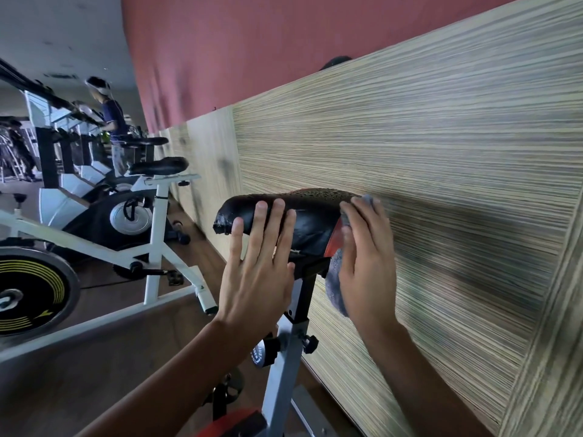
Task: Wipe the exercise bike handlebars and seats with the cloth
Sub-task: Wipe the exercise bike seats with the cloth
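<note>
The only lettering is white print curving round the black knob [259, 354] on the post [303, 294] below the seat [309, 212], too blurred and cut off to read.

A striped panel [410, 159] runs below a red wall [227, 42]; distant person [112, 121], perhaps reflected.

head cam | wide-angle, sole view | looks forward and down from above the bike seat [303, 209], close | frame tilted | wood-grain wall panel [441, 152] right, possibly motion-blurred | spin bikes [156, 222] recede left

L hand [255, 272] on seat [315, 212], cloth [336, 293] under R hand [367, 263], wall [441, 146] behind
</note>
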`<state>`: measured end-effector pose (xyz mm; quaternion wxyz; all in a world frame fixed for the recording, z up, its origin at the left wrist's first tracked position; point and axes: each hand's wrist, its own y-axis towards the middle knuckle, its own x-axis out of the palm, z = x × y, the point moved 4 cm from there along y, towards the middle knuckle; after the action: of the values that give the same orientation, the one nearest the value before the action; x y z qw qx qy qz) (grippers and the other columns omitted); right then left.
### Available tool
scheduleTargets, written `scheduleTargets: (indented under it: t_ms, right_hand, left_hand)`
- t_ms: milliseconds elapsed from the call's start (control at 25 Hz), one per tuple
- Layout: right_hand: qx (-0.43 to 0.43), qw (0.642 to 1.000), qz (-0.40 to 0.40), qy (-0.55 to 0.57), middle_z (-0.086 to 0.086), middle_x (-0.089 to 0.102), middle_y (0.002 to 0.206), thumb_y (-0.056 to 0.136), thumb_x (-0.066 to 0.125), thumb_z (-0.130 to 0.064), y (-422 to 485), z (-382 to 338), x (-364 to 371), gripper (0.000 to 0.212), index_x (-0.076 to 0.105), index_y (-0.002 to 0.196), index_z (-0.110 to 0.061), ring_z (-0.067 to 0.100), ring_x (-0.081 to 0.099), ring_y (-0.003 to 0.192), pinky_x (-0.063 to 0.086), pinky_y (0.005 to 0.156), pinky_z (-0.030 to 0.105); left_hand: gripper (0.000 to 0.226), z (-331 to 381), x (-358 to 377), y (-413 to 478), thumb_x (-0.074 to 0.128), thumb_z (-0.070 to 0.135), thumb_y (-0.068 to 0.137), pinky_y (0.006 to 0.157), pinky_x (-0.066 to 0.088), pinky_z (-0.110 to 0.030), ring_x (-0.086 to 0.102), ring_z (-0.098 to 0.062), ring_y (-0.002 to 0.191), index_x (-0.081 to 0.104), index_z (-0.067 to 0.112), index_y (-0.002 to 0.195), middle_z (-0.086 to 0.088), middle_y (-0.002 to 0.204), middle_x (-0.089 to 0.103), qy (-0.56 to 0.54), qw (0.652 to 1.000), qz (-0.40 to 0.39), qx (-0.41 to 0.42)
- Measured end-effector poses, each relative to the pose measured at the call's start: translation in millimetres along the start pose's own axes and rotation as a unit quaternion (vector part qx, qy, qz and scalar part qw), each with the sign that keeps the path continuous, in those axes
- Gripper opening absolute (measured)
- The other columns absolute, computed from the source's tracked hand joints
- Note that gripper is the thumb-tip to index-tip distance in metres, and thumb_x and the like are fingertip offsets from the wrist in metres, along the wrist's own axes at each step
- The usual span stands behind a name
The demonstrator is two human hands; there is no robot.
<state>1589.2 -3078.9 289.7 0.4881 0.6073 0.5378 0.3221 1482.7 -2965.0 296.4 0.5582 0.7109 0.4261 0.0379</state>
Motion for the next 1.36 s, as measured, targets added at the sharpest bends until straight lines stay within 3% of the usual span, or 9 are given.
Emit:
scheduleTargets:
  t_ms: [160, 320, 440, 560, 640, 760, 960, 1120, 1360]
  right_hand:
    - [-0.001, 0.999, 0.001, -0.048, 0.005, 0.052, 0.148, 0.102, 0.052, -0.007, 3, -29, 26, 0.038, 0.056, 0.140, -0.008, 0.022, 0.029, 0.149, 0.017, 0.125, 0.043]
    - [0.044, 0.976, -0.115, 0.178, 0.001, 0.023, 0.166, 0.109, 0.031, -0.020, -1, -79, 58, 0.048, 0.032, 0.156, -0.011, 0.012, 0.004, 0.156, 0.003, 0.127, 0.036]
    - [0.109, 0.912, -0.169, 0.357, -0.008, 0.011, 0.168, 0.110, 0.027, -0.024, 3, -85, 56, 0.051, 0.019, 0.159, -0.017, 0.004, 0.000, 0.154, -0.003, 0.127, 0.036]
    - [0.157, 0.802, -0.200, 0.541, -0.009, 0.020, 0.166, 0.110, 0.028, -0.029, 9, -84, 43, 0.055, 0.008, 0.161, -0.027, 0.000, 0.015, 0.152, 0.009, 0.128, 0.035]
    - [0.177, 0.776, -0.209, 0.569, -0.007, 0.023, 0.166, 0.109, 0.027, -0.033, 17, -80, 35, 0.056, 0.006, 0.160, -0.031, -0.002, 0.020, 0.150, 0.017, 0.124, 0.023]
    - [0.190, 0.801, -0.177, 0.539, -0.004, 0.034, 0.162, 0.109, 0.032, -0.029, 25, -61, 25, 0.052, 0.019, 0.159, -0.028, 0.001, 0.030, 0.147, 0.024, 0.124, 0.027]
    - [0.073, 0.968, -0.067, 0.232, -0.002, 0.063, 0.130, 0.106, 0.044, -0.018, 22, -49, 10, 0.031, 0.060, 0.131, -0.008, 0.006, 0.055, 0.127, 0.042, 0.110, 0.032]
    - [0.030, 0.983, -0.092, 0.155, -0.003, 0.060, 0.130, 0.106, 0.045, -0.018, 21, -49, 18, 0.028, 0.062, 0.127, -0.010, 0.009, 0.052, 0.126, 0.041, 0.109, 0.030]
    - [0.035, 0.979, -0.114, 0.163, -0.003, 0.061, 0.127, 0.106, 0.047, -0.015, 21, -51, 15, 0.026, 0.064, 0.124, -0.010, 0.008, 0.054, 0.124, 0.041, 0.107, 0.025]
  left_hand:
    - [0.058, -16, -9, -4, 0.045, 0.020, 0.101, 0.126, 0.003, -0.044, 0.010, -0.029, 0.155, 0.030, 0.003, 0.155, -0.015, 0.164, 0.023, -0.158, 0.986, 0.057, -0.022]
    - [0.049, -34, -19, -17, 0.034, 0.012, 0.101, 0.125, 0.016, -0.049, 0.028, -0.028, 0.150, 0.037, 0.004, 0.148, -0.014, 0.156, 0.040, -0.285, 0.945, 0.133, -0.084]
    - [0.046, -36, -22, -17, 0.035, 0.008, 0.100, 0.116, 0.031, -0.056, 0.038, -0.030, 0.144, 0.045, -0.002, 0.143, -0.016, 0.149, 0.048, -0.340, 0.918, 0.174, -0.106]
    - [0.047, -18, -21, -5, 0.042, 0.008, 0.098, 0.120, 0.026, -0.055, 0.035, -0.027, 0.147, 0.049, 0.001, 0.144, -0.012, 0.151, 0.048, -0.276, 0.947, 0.146, -0.075]
    - [0.049, -3, -17, 3, 0.036, 0.017, 0.102, 0.122, 0.020, -0.055, 0.028, -0.026, 0.151, 0.044, 0.004, 0.148, -0.010, 0.156, 0.042, -0.209, 0.969, 0.115, -0.068]
    - [0.051, 4, -10, 11, 0.027, 0.030, 0.108, 0.124, 0.012, -0.053, 0.026, -0.023, 0.151, 0.038, 0.007, 0.152, -0.008, 0.159, 0.038, -0.129, 0.984, 0.086, -0.089]
    - [0.057, 6, 1, 12, 0.028, 0.027, 0.105, 0.124, 0.000, -0.050, 0.018, -0.023, 0.153, 0.023, 0.007, 0.158, -0.009, 0.165, 0.022, -0.055, 0.992, 0.068, -0.089]
    - [0.056, -27, -5, 11, 0.037, 0.022, 0.106, 0.126, -0.003, -0.042, 0.016, -0.027, 0.152, 0.019, 0.006, 0.156, -0.015, 0.162, 0.026, -0.156, 0.973, 0.084, -0.151]
    - [0.046, -55, -10, 11, 0.040, 0.021, 0.106, 0.118, 0.026, -0.032, 0.033, -0.020, 0.140, 0.035, 0.007, 0.150, -0.008, 0.150, 0.038, -0.434, 0.858, 0.083, -0.261]
